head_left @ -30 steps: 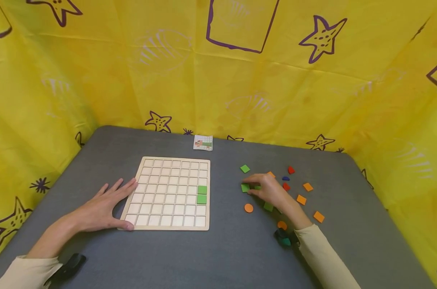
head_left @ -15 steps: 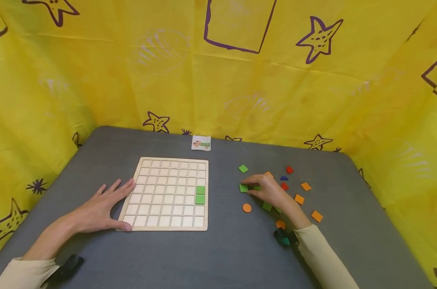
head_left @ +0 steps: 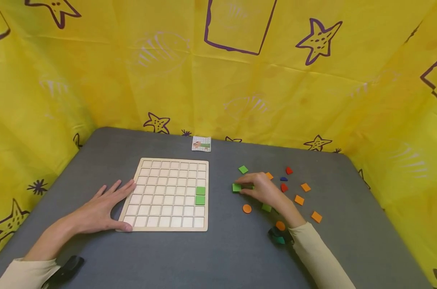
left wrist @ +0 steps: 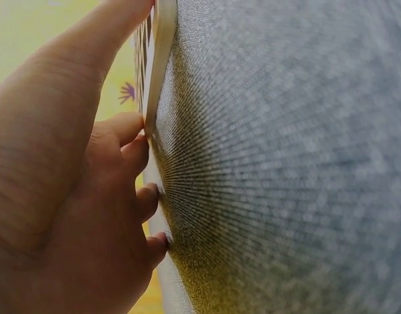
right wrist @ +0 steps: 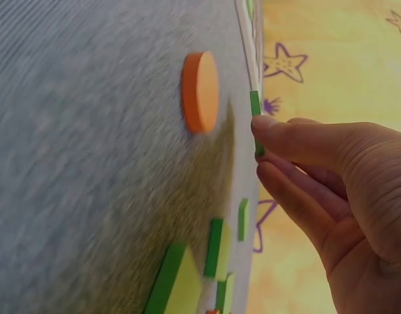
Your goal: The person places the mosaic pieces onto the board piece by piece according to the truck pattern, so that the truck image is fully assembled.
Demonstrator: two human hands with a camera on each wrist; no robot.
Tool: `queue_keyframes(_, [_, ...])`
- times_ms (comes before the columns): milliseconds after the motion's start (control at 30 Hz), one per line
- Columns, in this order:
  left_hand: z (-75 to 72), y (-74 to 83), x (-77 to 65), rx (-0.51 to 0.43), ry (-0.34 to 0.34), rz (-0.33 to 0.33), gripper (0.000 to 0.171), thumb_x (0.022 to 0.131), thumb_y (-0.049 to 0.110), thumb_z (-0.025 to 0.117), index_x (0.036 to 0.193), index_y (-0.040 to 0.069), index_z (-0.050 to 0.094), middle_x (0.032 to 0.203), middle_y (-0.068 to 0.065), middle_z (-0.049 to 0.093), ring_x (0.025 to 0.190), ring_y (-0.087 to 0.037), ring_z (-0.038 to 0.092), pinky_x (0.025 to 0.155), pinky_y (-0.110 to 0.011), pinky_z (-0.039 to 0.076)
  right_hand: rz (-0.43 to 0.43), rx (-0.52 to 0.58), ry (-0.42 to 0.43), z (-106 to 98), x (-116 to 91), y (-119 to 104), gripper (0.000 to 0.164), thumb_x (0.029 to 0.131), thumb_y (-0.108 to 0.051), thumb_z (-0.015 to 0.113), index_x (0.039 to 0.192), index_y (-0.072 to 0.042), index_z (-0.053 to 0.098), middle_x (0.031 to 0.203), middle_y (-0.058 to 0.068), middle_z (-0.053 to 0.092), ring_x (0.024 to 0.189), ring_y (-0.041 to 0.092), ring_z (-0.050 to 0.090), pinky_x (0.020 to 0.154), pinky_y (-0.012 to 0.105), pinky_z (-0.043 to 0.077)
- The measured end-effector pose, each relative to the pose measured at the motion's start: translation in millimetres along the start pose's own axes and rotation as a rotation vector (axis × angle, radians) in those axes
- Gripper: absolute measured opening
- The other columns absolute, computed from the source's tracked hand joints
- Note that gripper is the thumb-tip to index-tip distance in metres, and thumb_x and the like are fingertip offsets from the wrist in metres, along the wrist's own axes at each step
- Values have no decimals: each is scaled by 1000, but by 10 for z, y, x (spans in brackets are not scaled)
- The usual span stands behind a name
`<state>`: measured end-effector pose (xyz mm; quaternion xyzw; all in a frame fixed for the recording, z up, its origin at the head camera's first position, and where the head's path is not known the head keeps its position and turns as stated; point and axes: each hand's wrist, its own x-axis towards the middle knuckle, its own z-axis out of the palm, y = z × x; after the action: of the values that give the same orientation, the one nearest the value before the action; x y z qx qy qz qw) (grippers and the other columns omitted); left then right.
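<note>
While the left hand lies with its fingers spread wide along the left edge of the grid board, the right hand has a green tile pinched between thumb and fingers, between the board and the loose pieces. Two green squares sit stacked up the board's rightmost column. Near the right hand there's an orange disc, plus some orange squares and red bits. Past the board's far edge lies a little picture card, with yellow cloth behind.
</note>
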<state>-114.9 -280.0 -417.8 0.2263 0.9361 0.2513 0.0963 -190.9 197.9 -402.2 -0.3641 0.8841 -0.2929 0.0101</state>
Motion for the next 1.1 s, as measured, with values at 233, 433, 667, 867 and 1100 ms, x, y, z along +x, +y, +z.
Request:
queue_keyframes(233, [7,7,0,0,-7,-12,119,67,67,76,157,10,22,162,-15,19,144,-52,10,110,-67,-2,-8,-22,7,56,109,-98,29,80,-2,79,109,-4,75,105,7,74,97,20,70,80,26,56])
queue_keyframes(433, [-5,14,6,2,-11,-20,120,67,67,76,157,10,22,162,-15,19,144,-52,10,110,-68,-2,1,13,-5,150,218,-203,28,81,-3,78,110,-3,74,107,7,73,99,20,69,82,26,55])
queue_keyframes(667, [-10,5,15,4,-19,-22,120,67,68,76,157,10,22,162,-14,18,144,-51,10,110,-68,-1,2,1,-20,234,334,-306,29,83,-6,78,111,-5,74,108,5,73,100,19,68,84,26,55])
queue_keyframes(867, [-3,2,12,1,-16,-24,120,67,68,76,157,10,22,162,-14,18,144,-51,9,110,-67,-3,-38,-3,-24,296,427,-378,28,83,-6,78,111,-5,74,106,5,73,98,17,68,83,26,55])
queue_keyframes(1100, [-8,5,2,0,-13,-25,120,67,68,76,157,10,22,162,-14,18,144,-51,9,110,-67,-3,-68,20,-34,384,517,-467,29,82,-5,78,110,-6,75,106,4,73,98,15,68,83,23,54])
